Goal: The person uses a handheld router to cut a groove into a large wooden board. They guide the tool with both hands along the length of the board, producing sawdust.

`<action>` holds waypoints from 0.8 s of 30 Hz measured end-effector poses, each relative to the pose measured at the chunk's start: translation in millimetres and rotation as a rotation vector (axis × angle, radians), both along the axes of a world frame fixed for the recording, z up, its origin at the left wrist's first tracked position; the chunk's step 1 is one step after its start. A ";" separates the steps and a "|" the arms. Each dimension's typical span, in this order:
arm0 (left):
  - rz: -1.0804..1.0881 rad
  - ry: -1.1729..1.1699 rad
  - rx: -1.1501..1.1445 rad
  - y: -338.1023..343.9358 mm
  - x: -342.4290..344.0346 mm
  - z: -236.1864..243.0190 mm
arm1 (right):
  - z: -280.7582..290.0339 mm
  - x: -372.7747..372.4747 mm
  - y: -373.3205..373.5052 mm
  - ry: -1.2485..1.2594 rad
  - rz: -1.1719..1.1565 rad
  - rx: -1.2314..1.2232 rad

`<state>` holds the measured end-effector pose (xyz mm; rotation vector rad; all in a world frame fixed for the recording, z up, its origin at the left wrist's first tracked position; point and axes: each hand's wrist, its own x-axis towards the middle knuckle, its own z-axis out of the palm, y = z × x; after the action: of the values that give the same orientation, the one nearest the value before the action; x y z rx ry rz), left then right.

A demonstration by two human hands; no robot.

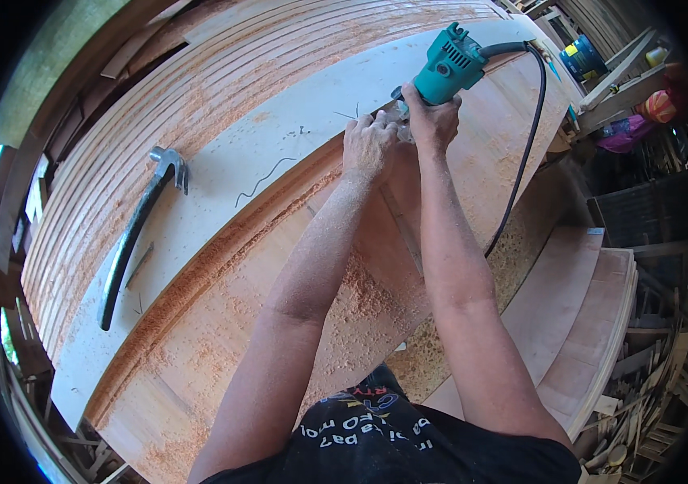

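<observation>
My right hand (434,121) is wrapped round the lower body of a teal trim router (450,66), tilted over the curved edge of a white board (223,173). Close beside it, my left hand (370,148) has its fingers bent at that edge and against the router's base; its thumb is hidden. Along the white board's near edge runs a curved recess full of shavings (223,256), in a reddish wooden panel (320,282). The router's bit is hidden behind my hands.
On the white board lies a claw hammer (141,230) with a dark handle. A black power cord (531,153) hangs down right of my right arm. Slatted wood (142,121) is on the far side. Curved panels (577,315) stand at right, near scrap wood (650,403) and a blue bucket (582,58).
</observation>
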<state>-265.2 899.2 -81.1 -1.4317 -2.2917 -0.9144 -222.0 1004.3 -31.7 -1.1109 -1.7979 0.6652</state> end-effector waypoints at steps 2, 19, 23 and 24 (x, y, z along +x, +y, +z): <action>0.023 0.030 0.045 2.4 -1.0 -1.2 | 0.8 0.3 1.0 0.006 0.008 -0.002; 0.002 0.020 0.005 10.4 -0.5 -4.0 | 2.8 2.9 8.0 -0.031 -0.001 0.000; 0.011 0.046 0.017 11.0 -3.3 -5.2 | 1.0 0.2 8.3 -0.023 0.007 0.006; 0.013 0.041 0.016 11.2 -3.4 -5.6 | -0.3 0.2 9.2 -0.027 0.000 0.009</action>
<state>-268.7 910.3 -86.7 -1.4136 -2.2568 -0.8899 -221.8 1013.6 -32.0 -1.1185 -1.8219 0.6451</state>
